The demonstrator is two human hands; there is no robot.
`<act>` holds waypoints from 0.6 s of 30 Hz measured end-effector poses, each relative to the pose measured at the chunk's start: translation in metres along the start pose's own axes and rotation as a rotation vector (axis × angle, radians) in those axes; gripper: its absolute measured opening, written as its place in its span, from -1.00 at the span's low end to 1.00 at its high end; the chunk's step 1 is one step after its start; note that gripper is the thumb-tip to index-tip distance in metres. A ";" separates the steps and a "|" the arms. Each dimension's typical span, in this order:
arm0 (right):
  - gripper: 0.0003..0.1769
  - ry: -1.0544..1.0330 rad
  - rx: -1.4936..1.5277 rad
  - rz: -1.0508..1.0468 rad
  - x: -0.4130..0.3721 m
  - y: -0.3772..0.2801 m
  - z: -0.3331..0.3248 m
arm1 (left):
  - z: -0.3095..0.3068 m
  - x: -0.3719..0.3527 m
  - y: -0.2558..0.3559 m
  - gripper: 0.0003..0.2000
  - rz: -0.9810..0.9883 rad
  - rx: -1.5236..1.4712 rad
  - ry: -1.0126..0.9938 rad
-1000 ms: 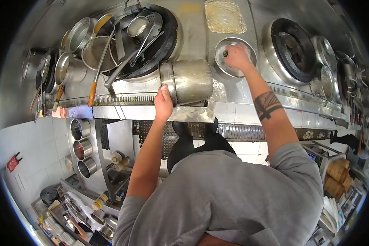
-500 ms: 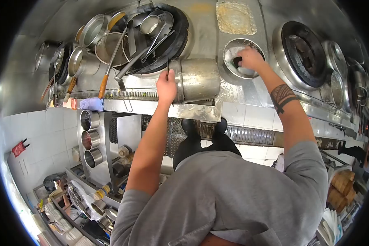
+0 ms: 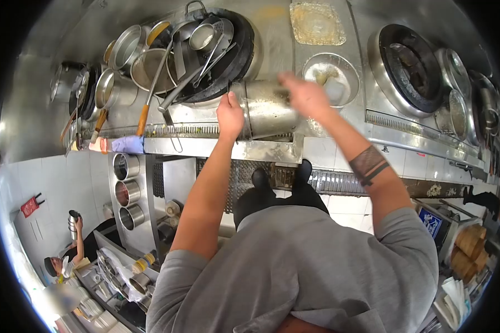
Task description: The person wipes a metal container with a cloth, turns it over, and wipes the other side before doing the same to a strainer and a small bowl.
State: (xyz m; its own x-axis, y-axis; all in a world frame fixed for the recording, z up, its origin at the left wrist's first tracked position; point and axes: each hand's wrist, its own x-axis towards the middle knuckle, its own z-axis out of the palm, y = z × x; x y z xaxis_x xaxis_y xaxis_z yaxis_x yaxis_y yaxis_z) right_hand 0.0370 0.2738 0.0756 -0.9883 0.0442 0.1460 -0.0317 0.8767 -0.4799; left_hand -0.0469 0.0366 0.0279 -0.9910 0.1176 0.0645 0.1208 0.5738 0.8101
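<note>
My left hand (image 3: 229,115) grips the rim of a large metal pot (image 3: 268,114), which is tipped onto its side at the counter's front edge. My right hand (image 3: 308,100) is smeared by motion at the far end of the pot, over its wall. What its fingers hold, if anything, cannot be made out. Just to the right of that hand is a round steel bowl (image 3: 354,77) set in the counter, with white foam or suds (image 3: 320,72) and a pale lump inside.
At the left a big black wok (image 3: 244,55) carries ladles, strainers and a small pan. Another dark wok (image 3: 408,69) sits on the right burner. A stained square tray (image 3: 316,23) lies behind the bowl. Steel canisters (image 3: 127,166) hang below. A co-worker's arm (image 3: 79,241) shows lower left.
My right hand has come out of the bowl and moved left to the pot. My left hand keeps its hold on the rim. At lower left a co-worker has come further into view.
</note>
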 end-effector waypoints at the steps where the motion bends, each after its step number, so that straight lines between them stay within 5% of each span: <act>1: -0.56 0.100 -0.033 -0.125 -0.003 -0.002 0.045 | 0.000 0.001 0.001 -0.61 0.018 -0.005 -0.007; 5: -0.65 0.449 -0.097 -0.262 0.016 -0.031 0.076 | 0.003 0.003 -0.003 -0.61 0.036 -0.059 0.013; 7: -0.61 -0.225 0.034 0.301 0.050 -0.020 0.054 | 0.003 0.002 -0.006 -0.60 0.030 -0.019 -0.007; 9: -0.56 -0.223 0.068 0.370 0.047 -0.016 0.085 | 0.001 0.002 -0.015 -0.59 0.052 -0.028 0.014; 12: -0.53 0.416 -0.212 0.076 -0.004 -0.059 0.109 | -0.012 0.012 -0.013 -0.59 0.063 0.015 -0.117; 17: -0.50 0.359 -0.253 0.060 -0.006 -0.052 0.092 | 0.001 0.023 -0.030 -0.59 0.147 -0.100 -0.129; 18: -0.49 0.073 -0.267 0.222 0.016 -0.061 0.072 | 0.004 0.023 -0.029 -0.60 0.126 -0.102 -0.117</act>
State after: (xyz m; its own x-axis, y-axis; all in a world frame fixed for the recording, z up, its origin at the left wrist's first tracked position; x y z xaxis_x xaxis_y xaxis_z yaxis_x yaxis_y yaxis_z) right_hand 0.0125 0.1865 0.0445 -0.9532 0.2731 0.1301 0.2320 0.9360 -0.2648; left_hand -0.0727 0.0262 0.0035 -0.9541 0.2803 0.1057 0.2311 0.4643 0.8550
